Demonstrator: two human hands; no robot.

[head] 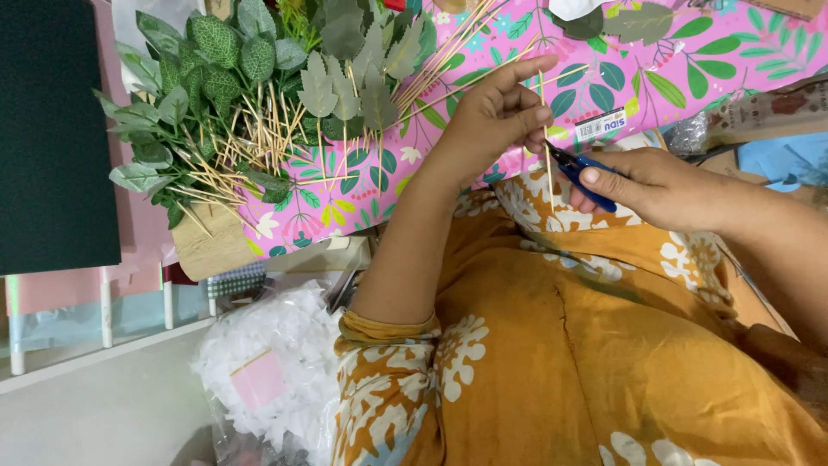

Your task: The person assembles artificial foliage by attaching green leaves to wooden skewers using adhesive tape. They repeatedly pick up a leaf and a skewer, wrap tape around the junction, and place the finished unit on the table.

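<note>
A thin wooden skewer stick (547, 147) stands upright above the orange floral lap, pinched in the left hand (496, 116) fingertips. The right hand (642, 185) grips small blue-handled cutters (580, 173), blades at the stick. Artificial green leaves (250, 78) lie nearby.

A home craft corner: artificial leaves (241, 78) on skewers, floral wrapping paper (690, 69).
</note>
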